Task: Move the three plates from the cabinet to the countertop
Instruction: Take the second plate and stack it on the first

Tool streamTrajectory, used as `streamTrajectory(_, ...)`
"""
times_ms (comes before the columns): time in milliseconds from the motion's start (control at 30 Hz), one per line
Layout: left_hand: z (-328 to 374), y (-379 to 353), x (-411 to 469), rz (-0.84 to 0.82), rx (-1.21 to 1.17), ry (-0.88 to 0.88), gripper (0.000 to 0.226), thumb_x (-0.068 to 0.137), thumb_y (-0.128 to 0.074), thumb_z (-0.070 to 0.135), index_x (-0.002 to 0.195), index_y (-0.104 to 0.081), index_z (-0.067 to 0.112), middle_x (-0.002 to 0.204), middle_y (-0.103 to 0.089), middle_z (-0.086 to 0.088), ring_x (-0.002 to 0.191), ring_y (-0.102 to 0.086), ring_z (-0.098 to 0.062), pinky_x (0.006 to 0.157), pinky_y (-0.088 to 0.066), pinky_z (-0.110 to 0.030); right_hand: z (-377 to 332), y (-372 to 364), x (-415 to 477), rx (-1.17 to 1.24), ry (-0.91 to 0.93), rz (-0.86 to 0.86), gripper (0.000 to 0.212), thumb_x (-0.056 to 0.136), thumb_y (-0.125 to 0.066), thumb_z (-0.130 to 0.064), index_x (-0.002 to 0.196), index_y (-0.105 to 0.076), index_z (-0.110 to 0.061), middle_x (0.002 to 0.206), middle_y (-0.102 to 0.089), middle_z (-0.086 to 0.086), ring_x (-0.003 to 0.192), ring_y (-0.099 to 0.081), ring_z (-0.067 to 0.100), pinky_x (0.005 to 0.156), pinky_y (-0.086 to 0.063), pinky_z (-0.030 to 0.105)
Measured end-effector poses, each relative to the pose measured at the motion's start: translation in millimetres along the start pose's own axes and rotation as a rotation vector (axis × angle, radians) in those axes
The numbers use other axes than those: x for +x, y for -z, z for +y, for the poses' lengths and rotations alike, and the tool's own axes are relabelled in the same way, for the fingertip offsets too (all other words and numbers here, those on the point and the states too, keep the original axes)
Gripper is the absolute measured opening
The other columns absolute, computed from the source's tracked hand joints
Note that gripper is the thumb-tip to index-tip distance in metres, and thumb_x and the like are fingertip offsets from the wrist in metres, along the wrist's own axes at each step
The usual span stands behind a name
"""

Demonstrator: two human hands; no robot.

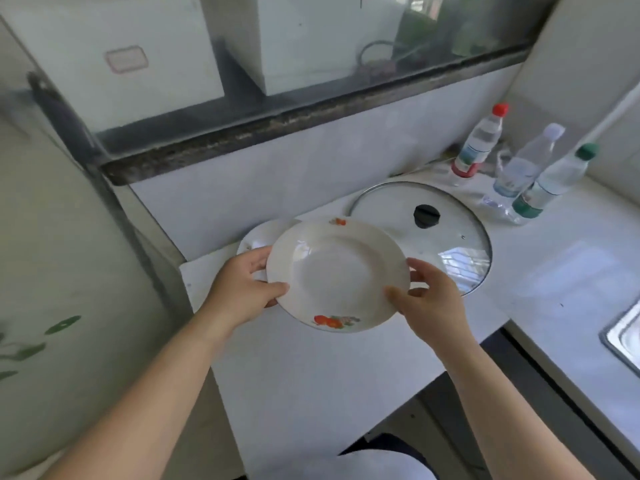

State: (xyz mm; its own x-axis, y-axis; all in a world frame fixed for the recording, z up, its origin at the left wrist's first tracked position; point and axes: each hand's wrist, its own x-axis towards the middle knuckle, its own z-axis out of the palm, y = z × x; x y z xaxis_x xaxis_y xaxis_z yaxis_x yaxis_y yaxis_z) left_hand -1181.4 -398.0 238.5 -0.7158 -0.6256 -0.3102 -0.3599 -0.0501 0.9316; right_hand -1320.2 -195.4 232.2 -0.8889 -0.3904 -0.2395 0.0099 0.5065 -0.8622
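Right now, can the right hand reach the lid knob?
Likely yes: the knob sits uncovered just beyond the right hand, nothing between. But that hand grips the plate, so it must let go first.

1. The white worktop (311,375) runs along the wall; a metal sink (623,336) is set in at its right edge.
2. A white plate (258,235) lies near the back left corner, partly hidden.
3. A glass lid (391,206) lies flat just beside the plate, by the back edge.
4. Three plastic bottles stand near the back right corner, close together: a red-capped bottle (479,143), a white-capped bottle (526,164) and a green-capped bottle (554,180).

daylit window (311,46) above white tiled wall (311,161), dark sill (277,126).
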Motion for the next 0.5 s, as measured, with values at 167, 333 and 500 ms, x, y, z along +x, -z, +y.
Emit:
streamTrajectory(167, -18, 2, 21, 0.171, 0.007, 0.090, 0.062, 0.072, -0.071, -0.002, 0.126, -0.056, 0.024, 0.115, -0.059, 0.006, 0.090, -0.064, -0.020, 0.060, -0.056, -0.026, -1, -21, 53, -0.130, 0.045, -0.167, 0.049, 0.079, -0.066, -0.017, 0.126, -0.051, -0.023, 0.099, -0.062, -0.007, 0.071, -0.062, 0.002, 0.045, -0.041, 0.018)
streamTrajectory(333, -37, 3, 32, 0.305, -0.012, 0.148, 0.059, 0.071, -0.067, -0.003, 0.120, -0.059, 0.029, 0.112, -0.061, 0.007, 0.092, -0.063, -0.020, 0.058, -0.055, -0.026, -4, -41, 86, -0.260, 0.090, -0.321, 0.051, 0.078, -0.068, -0.019, 0.126, -0.051, -0.022, 0.091, -0.062, -0.009, 0.075, -0.058, -0.002, 0.050, -0.038, 0.013)
streamTrajectory(500, -55, 0, 50, 0.381, 0.003, 0.198, 0.057, 0.069, -0.067, -0.002, 0.111, -0.060, 0.036, 0.109, -0.064, 0.009, 0.096, -0.064, -0.020, 0.067, -0.059, -0.036, -6, -65, 113, -0.333, 0.140, -0.398, 0.040, 0.077, -0.065, -0.013, 0.115, -0.057, -0.017, 0.080, -0.059, -0.007, 0.074, -0.056, 0.013, 0.059, -0.046, 0.021)
